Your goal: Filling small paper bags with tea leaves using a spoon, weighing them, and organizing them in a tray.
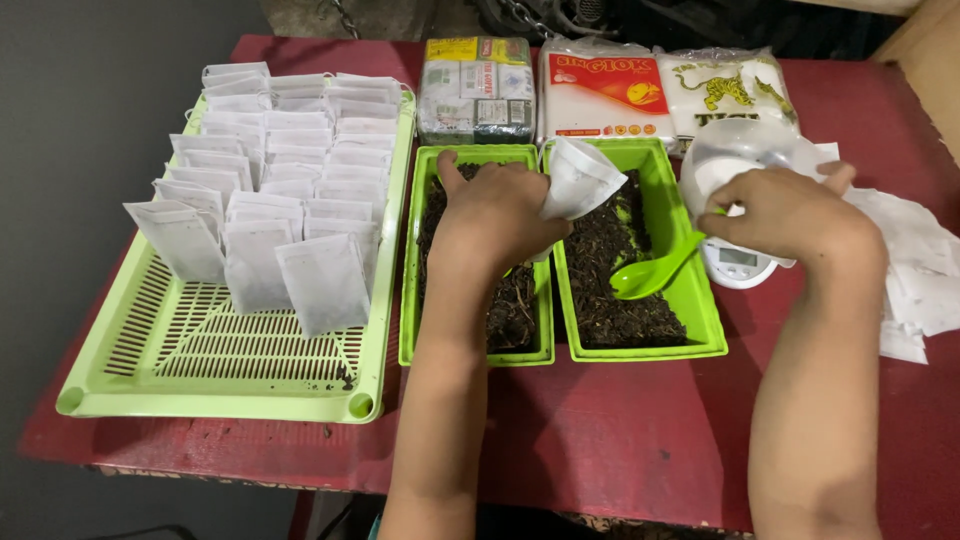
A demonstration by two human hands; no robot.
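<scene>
Two bare hands over a dark red table (620, 420). Left hand (495, 215) above the left of two small green plastic trays of dark loose tea leaves (510, 315), fingers (545, 232) pinched shut on a small white paper filter bag (580, 180), bag mouth up and open, tilted toward the right-hand green tray of tea leaves (625, 290). Right hand (785, 212) further right, fingers curled closed round the handle of a bright green plastic scoop (650, 275); scoop bowl low over the right tray, just above the leaves, whether loaded cannot tell. Behind that hand, a clear rounded plastic bowl (730, 150) on a small white digital kitchen scale (738, 265), partly hidden by the wrist and knuckles. Far right, a loose heap of flat white paper bags (925, 280) on the table, touching the forearm's outer side. Far left, a large light-green slotted plastic basket tray (200, 370) with many white filled bags standing in rows (280, 170), front part bare, a few dark crumbs near its front right corner. Along the back edge, three sealed packets: one greenish block (475, 90), one white and red (600, 95), one white with a yellow animal print (725, 90). Both forearms across the front of the table, left one covering part of the left tray's leaves.
</scene>
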